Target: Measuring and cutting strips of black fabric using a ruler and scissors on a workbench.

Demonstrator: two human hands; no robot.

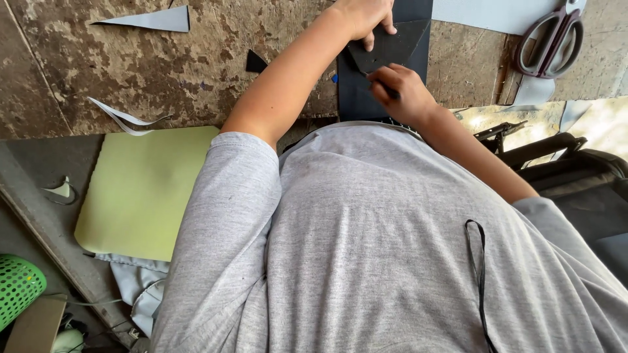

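My left hand [364, 16] presses flat on a dark, roughly triangular template [392, 44] that lies on a dark navy sheet [356, 91] at the top of the worn workbench. My right hand [400, 88] sits just below the template's edge, fingers closed around a thin dark pen whose tip touches the sheet. My grey shirt fills the lower half of the view and hides the bench's near edge.
Large scissors with dark purple handles [551, 42] lie at the top right on a pale grey sheet [484, 13]. A pale green foam sheet [140, 193] overhangs the bench at left. Grey offcuts [154, 19], a small black scrap [255, 62] and a green basket [16, 287] are around.
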